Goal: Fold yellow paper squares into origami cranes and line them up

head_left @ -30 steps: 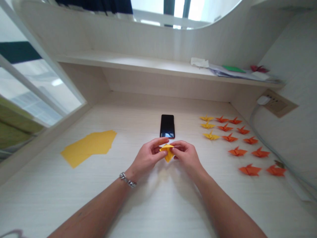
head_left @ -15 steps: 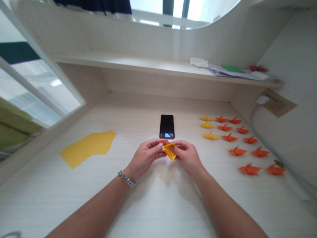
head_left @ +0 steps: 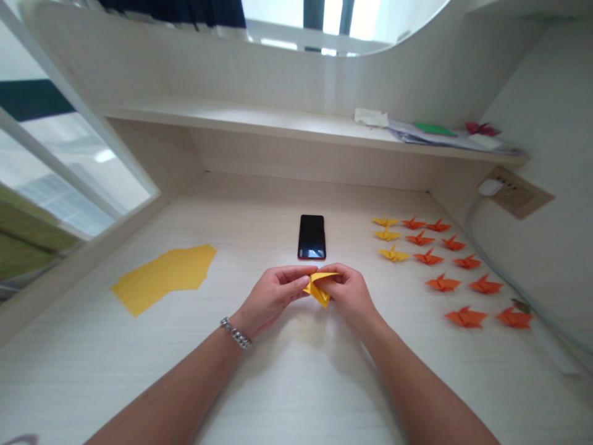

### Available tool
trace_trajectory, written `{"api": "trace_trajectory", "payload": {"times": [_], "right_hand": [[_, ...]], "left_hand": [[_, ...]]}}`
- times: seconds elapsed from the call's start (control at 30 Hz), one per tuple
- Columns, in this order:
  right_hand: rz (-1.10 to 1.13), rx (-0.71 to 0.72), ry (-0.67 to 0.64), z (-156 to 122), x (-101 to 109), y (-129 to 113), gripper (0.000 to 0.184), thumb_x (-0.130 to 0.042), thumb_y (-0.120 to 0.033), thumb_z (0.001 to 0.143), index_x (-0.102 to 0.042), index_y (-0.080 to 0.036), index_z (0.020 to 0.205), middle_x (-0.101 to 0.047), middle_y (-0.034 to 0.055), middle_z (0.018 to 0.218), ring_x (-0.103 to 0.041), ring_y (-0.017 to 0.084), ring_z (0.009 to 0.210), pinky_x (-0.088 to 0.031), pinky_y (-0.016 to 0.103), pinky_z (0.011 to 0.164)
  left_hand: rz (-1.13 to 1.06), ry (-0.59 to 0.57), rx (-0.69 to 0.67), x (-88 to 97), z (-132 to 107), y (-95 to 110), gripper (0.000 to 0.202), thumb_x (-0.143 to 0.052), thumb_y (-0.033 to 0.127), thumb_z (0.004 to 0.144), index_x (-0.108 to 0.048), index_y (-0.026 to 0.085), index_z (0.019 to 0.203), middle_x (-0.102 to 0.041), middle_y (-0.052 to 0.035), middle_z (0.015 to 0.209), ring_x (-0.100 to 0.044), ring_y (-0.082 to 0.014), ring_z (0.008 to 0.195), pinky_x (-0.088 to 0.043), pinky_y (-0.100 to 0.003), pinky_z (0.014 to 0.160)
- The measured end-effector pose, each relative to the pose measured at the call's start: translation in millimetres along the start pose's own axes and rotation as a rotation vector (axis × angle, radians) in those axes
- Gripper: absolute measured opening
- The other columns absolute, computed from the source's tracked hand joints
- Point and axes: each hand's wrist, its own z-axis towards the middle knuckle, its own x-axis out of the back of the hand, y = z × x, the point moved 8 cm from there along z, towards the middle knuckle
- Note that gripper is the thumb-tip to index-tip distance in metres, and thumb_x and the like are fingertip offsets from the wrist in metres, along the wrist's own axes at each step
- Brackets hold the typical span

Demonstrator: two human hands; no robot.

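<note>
A small piece of folded yellow paper (head_left: 319, 292) is held between both hands, just in front of the phone. My left hand (head_left: 277, 293) pinches its left side between thumb and fingers. From the right, my right hand (head_left: 351, 290) grips the paper, its thumb tucked against a fold and partly hidden by it. The paper has a raised flap along its top and a point hanging downward. A silver chain bracelet (head_left: 236, 334) circles my left wrist.
A black phone (head_left: 312, 237) lies beyond my hands. Yellow paper sheets (head_left: 164, 276) overlap at the left. Yellow paper cranes (head_left: 393, 254) and several orange paper cranes (head_left: 443, 283) stand at the right. A cable (head_left: 503, 272) runs from the wall socket (head_left: 517, 193); a shelf (head_left: 259, 125) crosses the back.
The yellow paper's upper flap has spread wider to the right, and its lower point sits slightly lower. Both hands keep their hold, with fingers shifted a little.
</note>
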Motion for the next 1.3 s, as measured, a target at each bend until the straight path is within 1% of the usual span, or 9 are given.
{"api": "trace_trajectory", "payload": {"times": [0.07,0.13,0.3,0.5,0.7,0.83,0.93,1.1,1.3], "right_hand": [[0.040,-0.033,-0.007,0,0,3,0.022,-0.073,-0.025,0.059,-0.068,-0.016,0.078,-0.069,0.0030,0.069,-0.063,0.017,0.062,-0.049,0.027,0.057],[0.036,-0.029,-0.014,1,-1,3,0.020,-0.073,-0.024,0.059,-0.068,-0.016,0.077,-0.068,0.0029,0.070,-0.063,0.017,0.063,-0.049,0.027,0.059],[-0.044,0.014,-0.017,1,0,2,0.019,-0.072,-0.024,0.061,-0.068,-0.015,0.078,-0.069,0.0039,0.073,-0.063,0.017,0.066,-0.050,0.028,0.062],[-0.125,0.064,-0.028,-1,1,-4,0.022,-0.073,-0.026,0.061,-0.067,-0.015,0.078,-0.069,0.0056,0.073,-0.064,0.019,0.066,-0.050,0.027,0.059],[-0.264,0.145,-0.017,-7,0,-15,0.019,-0.071,-0.026,0.064,-0.068,-0.015,0.079,-0.069,0.0054,0.072,-0.063,0.018,0.065,-0.049,0.027,0.058],[-0.223,0.130,-0.054,-5,-3,-12,0.020,-0.070,-0.030,0.068,-0.069,-0.016,0.082,-0.071,0.0066,0.076,-0.065,0.020,0.069,-0.051,0.028,0.060],[-0.218,0.130,-0.049,-4,-2,-11,0.021,-0.069,-0.032,0.070,-0.070,-0.015,0.081,-0.071,0.0076,0.077,-0.065,0.020,0.070,-0.051,0.028,0.061],[-0.214,0.121,-0.042,-4,0,-10,0.020,-0.071,-0.032,0.069,-0.070,-0.015,0.079,-0.070,0.0072,0.074,-0.065,0.021,0.069,-0.051,0.029,0.060],[-0.176,0.110,-0.040,-5,0,-10,0.023,-0.074,-0.034,0.066,-0.069,-0.014,0.077,-0.071,0.0069,0.073,-0.065,0.020,0.066,-0.051,0.028,0.059]], "left_hand": [[0.018,-0.017,-0.001,-0.5,0,1,0.036,-0.072,0.024,0.073,-0.068,0.013,0.107,-0.067,-0.0163,0.111,-0.064,-0.0238,0.097,-0.048,-0.039,0.089],[0.042,-0.033,0.007,-1.0,-1,0,0.038,-0.073,0.023,0.071,-0.068,0.013,0.108,-0.067,-0.0161,0.112,-0.064,-0.0245,0.098,-0.048,-0.039,0.090],[0.054,-0.012,0.034,-0.4,0,-2,0.034,-0.069,0.027,0.077,-0.068,0.012,0.107,-0.068,-0.0163,0.110,-0.064,-0.0229,0.096,-0.048,-0.039,0.089],[0.133,-0.025,0.002,-3.0,0,1,0.038,-0.071,0.027,0.075,-0.067,0.011,0.109,-0.068,-0.0168,0.110,-0.065,-0.0241,0.097,-0.048,-0.040,0.089],[0.158,-0.025,-0.009,-0.7,0,0,0.035,-0.073,0.027,0.073,-0.069,0.011,0.104,-0.070,-0.0158,0.105,-0.065,-0.0247,0.095,-0.049,-0.040,0.088],[0.076,-0.007,0.012,1.1,1,0,0.034,-0.074,0.027,0.072,-0.069,0.012,0.102,-0.070,-0.0153,0.104,-0.065,-0.0248,0.096,-0.049,-0.040,0.088],[0.039,-0.019,0.040,-0.1,1,-2,0.034,-0.074,0.027,0.071,-0.070,0.012,0.102,-0.070,-0.0154,0.104,-0.064,-0.0237,0.096,-0.049,-0.039,0.088],[0.022,-0.031,0.059,-2.4,0,-5,0.031,-0.068,0.031,0.078,-0.070,0.012,0.103,-0.070,-0.0140,0.104,-0.064,-0.0212,0.094,-0.049,-0.036,0.088],[0.035,-0.044,0.063,-2.8,0,-6,0.033,-0.069,0.031,0.077,-0.069,0.012,0.104,-0.069,-0.0142,0.103,-0.064,-0.0222,0.094,-0.050,-0.034,0.083]]}}
